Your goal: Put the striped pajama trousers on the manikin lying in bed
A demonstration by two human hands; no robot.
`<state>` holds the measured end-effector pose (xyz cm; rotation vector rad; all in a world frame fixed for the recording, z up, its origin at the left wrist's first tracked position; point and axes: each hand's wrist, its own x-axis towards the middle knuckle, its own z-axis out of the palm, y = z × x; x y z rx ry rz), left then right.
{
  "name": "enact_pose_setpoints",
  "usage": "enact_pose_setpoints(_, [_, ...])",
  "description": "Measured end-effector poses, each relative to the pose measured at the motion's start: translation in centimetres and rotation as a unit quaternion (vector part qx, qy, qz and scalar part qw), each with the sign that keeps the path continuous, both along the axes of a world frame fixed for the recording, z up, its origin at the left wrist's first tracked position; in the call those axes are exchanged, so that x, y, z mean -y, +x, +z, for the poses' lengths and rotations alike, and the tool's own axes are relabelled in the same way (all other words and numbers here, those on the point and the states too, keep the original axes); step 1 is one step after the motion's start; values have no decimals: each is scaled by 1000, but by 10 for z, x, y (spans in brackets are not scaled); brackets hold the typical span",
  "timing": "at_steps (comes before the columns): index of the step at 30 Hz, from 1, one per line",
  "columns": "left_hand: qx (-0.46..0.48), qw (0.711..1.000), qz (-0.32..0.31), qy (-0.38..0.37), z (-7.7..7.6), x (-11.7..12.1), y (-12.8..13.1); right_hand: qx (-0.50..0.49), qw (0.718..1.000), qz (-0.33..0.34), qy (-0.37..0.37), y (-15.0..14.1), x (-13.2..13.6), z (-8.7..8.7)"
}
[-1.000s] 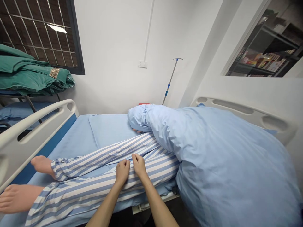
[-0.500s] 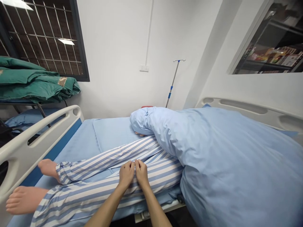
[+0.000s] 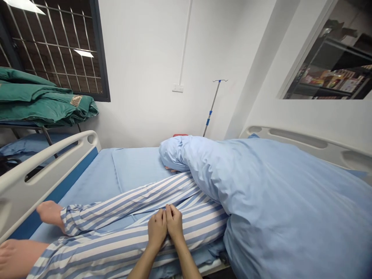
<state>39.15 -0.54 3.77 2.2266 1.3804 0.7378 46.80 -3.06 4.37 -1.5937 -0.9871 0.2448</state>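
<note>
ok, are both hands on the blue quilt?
No, the left hand and right hand are side by side over the striped trousers, apart from the quilt.

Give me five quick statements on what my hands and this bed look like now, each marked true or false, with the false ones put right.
1. The left hand and right hand are side by side at the striped trousers. True.
2. Both hands are spread wide open. False: their fingers are curled in.
3. The drip stand rises beyond the bed. True.
4. The quilt covers both feet. False: the quilt lies toward the other end, and the near foot and far foot are bare.
5. The green bundle lies on the quilt. False: the bundle is by the barred window.
</note>
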Motion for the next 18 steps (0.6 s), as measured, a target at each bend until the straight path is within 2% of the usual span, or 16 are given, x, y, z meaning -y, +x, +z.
enact_pose_setpoints(4, [-14, 999, -4, -29, 9, 0, -1, 68, 997, 4, -46, 1, 2, 7])
enact_pose_setpoints(8, [-13, 999, -20, -45, 13, 1, -3, 209, 969, 36, -124, 11, 6, 35])
enact_pose_setpoints(11, [-23, 999, -27, -31, 13, 2, -1, 248, 958, 51, -132, 22, 8, 52])
enact_pose_setpoints(13, [-35, 999, -13, -18, 14, 3, 0, 240, 960, 45, -136, 28, 9, 49])
enact_pose_setpoints(18, [-42, 999, -3, 11, 13, 4, 4, 214, 969, 9, -124, 37, 11, 17])
